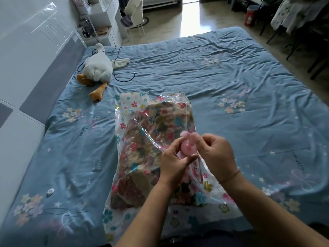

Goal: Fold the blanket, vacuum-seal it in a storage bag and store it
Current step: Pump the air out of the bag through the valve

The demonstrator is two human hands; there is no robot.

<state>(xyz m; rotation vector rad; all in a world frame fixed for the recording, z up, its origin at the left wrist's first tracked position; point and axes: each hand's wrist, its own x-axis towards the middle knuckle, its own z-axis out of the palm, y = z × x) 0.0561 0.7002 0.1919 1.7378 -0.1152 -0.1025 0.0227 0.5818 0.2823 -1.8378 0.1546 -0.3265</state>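
Note:
A clear storage bag (124, 111) printed with small flowers lies on the blue bed in front of me. Inside it is the folded brown floral blanket (142, 139). Over the bag's right side, my left hand (173, 160) grips a round pink valve piece (188, 148) lifted with the plastic. My right hand (216, 151) pinches the blurred pink top part of that valve (185, 134) with curled fingers. The bag's near edge lies flat by my body.
A white plush goose (97, 68) lies at the bed's far left with a black cable (122, 80) beside it. A small white cap (50, 191) sits on the sheet (240, 77) at near left. Headboard (44, 82) on the left; chair and furniture beyond the bed.

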